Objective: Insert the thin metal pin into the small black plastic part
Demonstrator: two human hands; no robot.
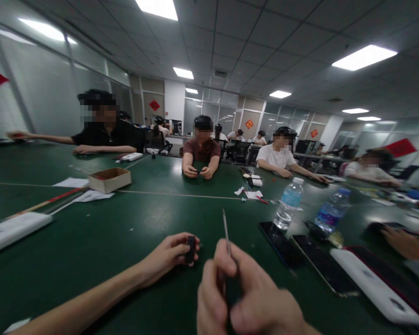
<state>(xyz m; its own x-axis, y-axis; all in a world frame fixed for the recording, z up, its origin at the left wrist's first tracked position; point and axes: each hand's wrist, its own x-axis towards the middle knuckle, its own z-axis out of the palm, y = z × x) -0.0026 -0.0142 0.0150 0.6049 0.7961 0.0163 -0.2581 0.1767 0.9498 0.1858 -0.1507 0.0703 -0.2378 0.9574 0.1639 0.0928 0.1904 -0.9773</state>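
Note:
My left hand point(172, 255) rests over the green table, its fingers closed around a small black block point(190, 250) held upright. What kind of part the block is, I cannot make out. Closer to the camera, my right hand point(244, 293) grips the dark handle of a thin screwdriver point(225, 228). The metal shaft points up and away from me, and its tip stands clear of the black block. Most of the handle is hidden by my fingers.
Phones point(321, 263), a white power bank point(373, 284) and two water bottles point(289, 204) stand or lie on the right. An open cardboard box point(110, 180) sits left, beyond a white device point(17, 230). Several people sit around the green table point(153, 209); a co-worker's hand point(405, 242) is far right.

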